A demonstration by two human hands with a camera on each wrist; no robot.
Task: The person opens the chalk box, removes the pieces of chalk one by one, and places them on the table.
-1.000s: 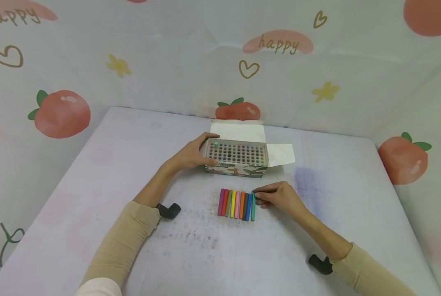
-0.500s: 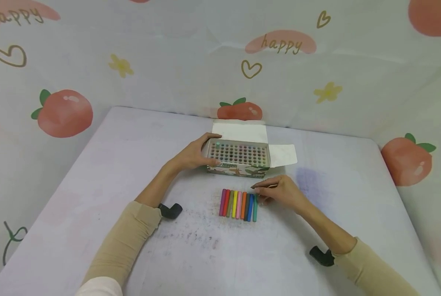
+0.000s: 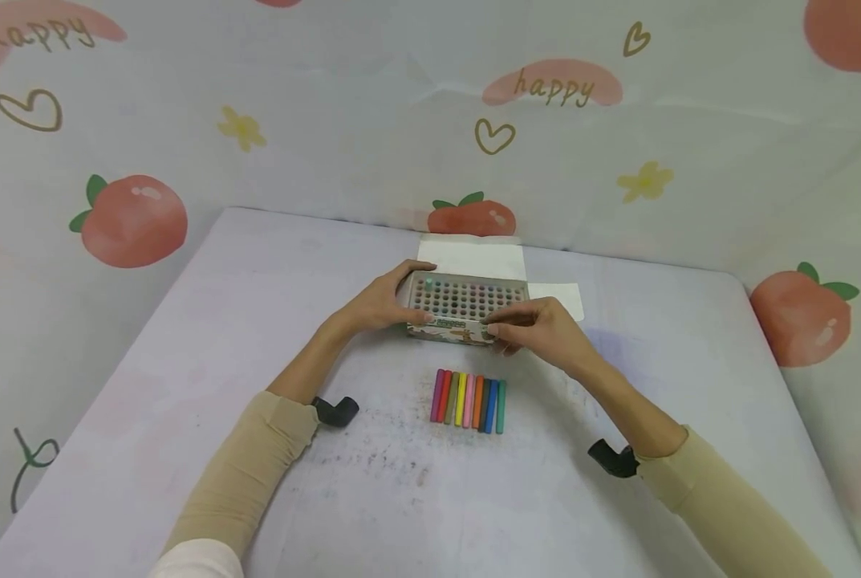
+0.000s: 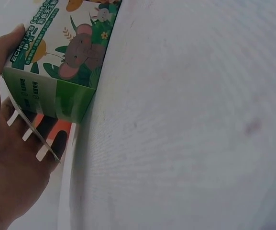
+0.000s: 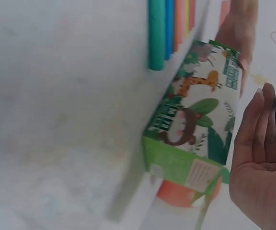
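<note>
My left hand (image 3: 381, 301) grips the left end of a printed cardboard box (image 4: 75, 52), thumb on its front edge and fingers round behind. Inside the box sits a tray of holes (image 3: 453, 302), and a light green crayon end (image 3: 428, 283) sticks up at its back left corner. My right hand (image 3: 542, 329) is over the box's front right part, fingers loosely bent, with nothing visible between them; it covers that corner. In front of the box several crayons lie in a row, from a purple crayon (image 3: 437, 395) on the left to a teal crayon (image 3: 501, 407) on the right.
The box's white lid (image 3: 471, 255) is folded back, and a side flap (image 3: 558, 299) sticks out to the right. Smudges mark the white tabletop (image 3: 372, 498). A printed cloth backdrop (image 3: 372, 104) stands along the back and sides.
My right hand has left the teal crayon at the right end of the row and moved up and forward to the box's front edge. My left hand keeps its hold on the box.
</note>
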